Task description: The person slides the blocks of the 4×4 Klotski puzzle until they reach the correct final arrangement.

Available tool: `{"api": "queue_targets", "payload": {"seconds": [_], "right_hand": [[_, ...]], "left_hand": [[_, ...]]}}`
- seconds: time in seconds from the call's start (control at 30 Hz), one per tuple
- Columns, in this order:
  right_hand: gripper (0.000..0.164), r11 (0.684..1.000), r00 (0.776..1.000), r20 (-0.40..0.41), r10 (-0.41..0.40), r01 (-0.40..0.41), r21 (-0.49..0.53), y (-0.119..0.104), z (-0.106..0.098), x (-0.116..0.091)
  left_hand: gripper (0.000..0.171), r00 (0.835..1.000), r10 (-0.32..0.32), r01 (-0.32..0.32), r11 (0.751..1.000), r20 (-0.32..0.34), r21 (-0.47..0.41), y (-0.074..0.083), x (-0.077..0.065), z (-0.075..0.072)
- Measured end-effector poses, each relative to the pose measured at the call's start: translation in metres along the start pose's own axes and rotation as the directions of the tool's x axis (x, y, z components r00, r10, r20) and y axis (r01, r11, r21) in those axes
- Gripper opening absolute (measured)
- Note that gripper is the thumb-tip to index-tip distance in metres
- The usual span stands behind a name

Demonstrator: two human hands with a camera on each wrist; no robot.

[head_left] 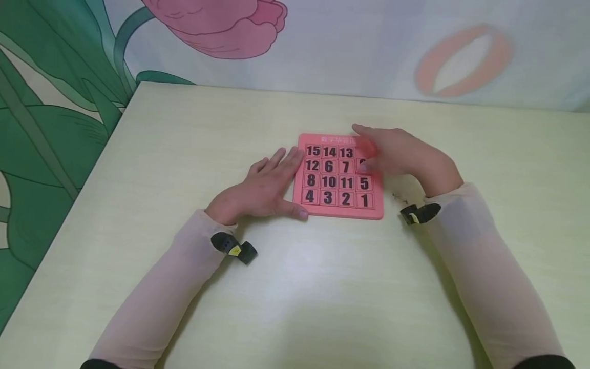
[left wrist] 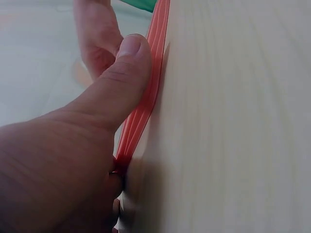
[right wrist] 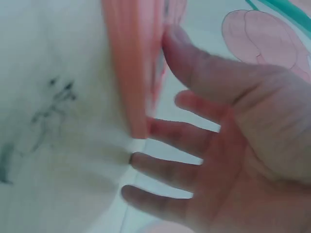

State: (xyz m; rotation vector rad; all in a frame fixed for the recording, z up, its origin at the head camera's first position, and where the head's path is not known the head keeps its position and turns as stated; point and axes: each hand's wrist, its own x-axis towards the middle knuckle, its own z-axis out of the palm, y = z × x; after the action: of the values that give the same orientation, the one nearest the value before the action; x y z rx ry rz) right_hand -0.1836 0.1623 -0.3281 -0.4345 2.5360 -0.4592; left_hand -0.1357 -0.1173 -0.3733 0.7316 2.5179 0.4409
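A red number slide puzzle (head_left: 338, 211) lies flat on the table, its black-numbered tiles in rows. My left hand (head_left: 262, 192) is at its left side, with fairly straight fingers along the left edge and the thumb (left wrist: 129, 65) against the near edge by the corner. My right hand (head_left: 401, 151) is over the upper right part, thumb (right wrist: 187, 51) on a tile in the right column. Its other fingers are spread, reaching past the far edge. The hand hides the top right of the puzzle and part of the tile beneath the thumb.
The pale wooden table (head_left: 299, 297) bears dark scribble marks (right wrist: 56, 107) right of the puzzle. Behind it stands a wall (head_left: 350, 46) painted with pink flowers and green leaves (head_left: 50, 133). A black wrist camera (head_left: 235, 247) sits on the left sleeve and another (head_left: 419, 212) on the right.
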Motion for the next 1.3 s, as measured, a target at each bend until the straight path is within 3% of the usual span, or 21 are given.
{"api": "queue_targets", "payload": {"seconds": [0.13,0.2,0.3,0.47,0.57,0.63,0.8,0.9,0.97,1.17,1.3], "right_hand": [[0.077,0.999,0.995,-0.101,-0.013,0.008,-0.052,0.001,-0.001,0.006],[0.074,0.998,0.993,-0.113,-0.017,0.009,-0.067,0.003,-0.001,0.007],[0.077,0.997,0.996,-0.078,-0.041,0.036,-0.064,0.007,-0.004,0.006],[0.103,0.998,0.998,0.026,-0.051,0.052,-0.039,0.011,-0.005,-0.001],[0.112,0.997,0.997,0.041,-0.061,0.063,-0.053,0.007,-0.001,-0.004],[0.110,0.995,0.997,0.021,-0.077,0.078,-0.068,0.005,0.000,-0.003],[0.085,0.990,0.991,-0.069,-0.116,0.110,-0.085,0.000,0.000,0.001],[0.077,0.990,0.989,-0.080,-0.125,0.119,-0.070,0.000,-0.001,0.001],[0.084,0.992,0.991,-0.054,-0.120,0.117,-0.055,0.001,0.000,0.000],[0.129,0.995,0.994,0.089,-0.065,0.071,-0.069,-0.001,0.010,-0.014],[0.133,0.994,0.992,0.107,-0.059,0.069,-0.090,-0.003,0.015,-0.020]], "left_hand": [[0.128,1.000,-0.005,0.005,1.000,0.000,-0.001,0.000,0.000,0.000],[0.129,1.000,-0.008,0.008,1.000,0.001,0.000,0.000,0.000,0.000],[0.128,1.000,-0.011,0.011,1.000,0.001,0.003,0.000,0.000,-0.001],[0.127,1.000,-0.009,0.009,1.000,0.001,0.004,0.001,-0.003,-0.002],[0.126,1.000,-0.013,0.013,1.000,-0.002,0.005,0.000,-0.007,-0.003],[0.126,1.000,-0.016,0.016,1.000,-0.004,0.007,0.000,-0.010,-0.004],[0.127,0.999,-0.032,0.032,0.999,-0.005,-0.002,-0.002,-0.017,-0.004],[0.127,0.999,-0.035,0.035,0.999,-0.004,-0.001,-0.002,-0.018,-0.004],[0.127,0.999,-0.035,0.035,0.999,-0.005,0.001,-0.003,-0.018,-0.004],[0.127,1.000,-0.032,0.032,0.999,-0.001,-0.008,-0.002,-0.019,-0.004],[0.127,1.000,-0.028,0.028,1.000,0.002,-0.003,-0.001,-0.019,-0.005]]}}
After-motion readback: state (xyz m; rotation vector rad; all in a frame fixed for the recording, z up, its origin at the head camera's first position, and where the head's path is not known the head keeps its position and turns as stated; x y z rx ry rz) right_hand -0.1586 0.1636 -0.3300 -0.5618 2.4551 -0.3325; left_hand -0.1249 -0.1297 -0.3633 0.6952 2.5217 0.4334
